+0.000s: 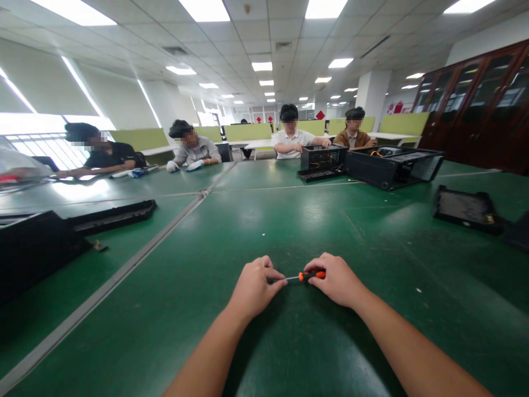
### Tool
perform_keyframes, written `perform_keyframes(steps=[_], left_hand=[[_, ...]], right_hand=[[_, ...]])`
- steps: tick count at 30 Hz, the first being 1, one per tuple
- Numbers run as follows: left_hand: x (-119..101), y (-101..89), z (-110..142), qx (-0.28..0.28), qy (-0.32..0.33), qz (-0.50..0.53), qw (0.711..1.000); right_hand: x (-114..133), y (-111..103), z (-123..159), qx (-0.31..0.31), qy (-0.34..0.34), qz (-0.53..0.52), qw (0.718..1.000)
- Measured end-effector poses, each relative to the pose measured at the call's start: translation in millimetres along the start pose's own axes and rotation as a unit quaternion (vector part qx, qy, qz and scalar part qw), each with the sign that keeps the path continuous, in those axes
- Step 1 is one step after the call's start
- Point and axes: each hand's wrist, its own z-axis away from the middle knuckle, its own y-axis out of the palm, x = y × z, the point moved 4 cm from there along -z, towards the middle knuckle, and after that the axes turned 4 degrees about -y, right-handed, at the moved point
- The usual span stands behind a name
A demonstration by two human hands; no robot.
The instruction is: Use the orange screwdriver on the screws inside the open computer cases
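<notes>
A screwdriver (pixel 303 276) with an orange and black handle lies level between my two hands, just over the green tabletop (pixel 264 220). My left hand (pixel 256 284) pinches the tip end of its thin metal shaft between thumb and fingers. Around the handle, the fingers of my right hand (pixel 336 278) are closed, with the orange butt end showing. The very tip of the shaft is hidden by my left fingertips.
Open black computer cases (pixel 392 165) stand at the back right. A black panel (pixel 467 209) lies at the right, and another black case part (pixel 41 248) at the left. A grey seam strip (pixel 136 256) crosses the table. Several people sit along the far side.
</notes>
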Motion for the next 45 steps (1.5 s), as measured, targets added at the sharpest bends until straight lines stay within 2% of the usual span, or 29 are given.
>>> perform_keyframes(steps=[3, 5, 11, 14, 16, 20, 22, 27, 30, 34, 38, 42, 45], left_hand=[[0, 5.9, 1, 0.041, 0.007, 0.006, 0.999], [0, 5.6, 2, 0.041, 0.012, 0.011, 0.999], [-5, -6.4, 2, -0.052, 0.021, 0.027, 0.998], [-6, -7.4, 2, -0.059, 0.024, 0.024, 0.998], [-5, -5.0, 2, -0.040, 0.012, 0.013, 0.999], [-4, 3.6, 2, 0.041, 0.004, 0.002, 0.999], [-5, 3.7, 2, 0.049, 0.010, 0.004, 0.999], [-6, -6.8, 3, -0.034, 0.010, 0.031, 0.999], [-8, -8.6, 3, -0.049, 0.016, 0.049, 0.997], [-6, -6.7, 3, -0.036, 0.002, 0.049, 0.998], [-5, 0.2, 2, 0.008, 0.003, 0.040, 0.999], [-4, 6.8, 3, 0.053, 0.002, 0.033, 0.998], [-4, 6.4, 4, 0.055, 0.013, 0.021, 0.998]], right_hand=[[10, -5, 1, -0.014, -0.018, -0.006, 1.000], [12, -6, 1, -0.020, -0.022, -0.012, 0.999], [0, -1, 1, 0.007, 0.003, -0.020, 1.000], [-1, 0, 1, 0.006, 0.004, -0.020, 1.000], [2, -1, 1, -0.010, -0.002, -0.018, 1.000], [13, -6, 2, -0.032, -0.026, -0.020, 0.999], [15, -8, 2, -0.036, -0.028, -0.023, 0.999], [5, -3, 1, -0.009, 0.000, -0.033, 0.999], [2, 1, 1, 0.017, 0.003, -0.037, 0.999], [7, -3, 1, -0.006, -0.003, -0.031, 0.999], [15, -10, 1, -0.035, -0.021, -0.031, 0.999], [18, -9, 2, -0.025, -0.030, -0.043, 0.998], [17, -7, 2, -0.019, -0.025, -0.048, 0.998]])
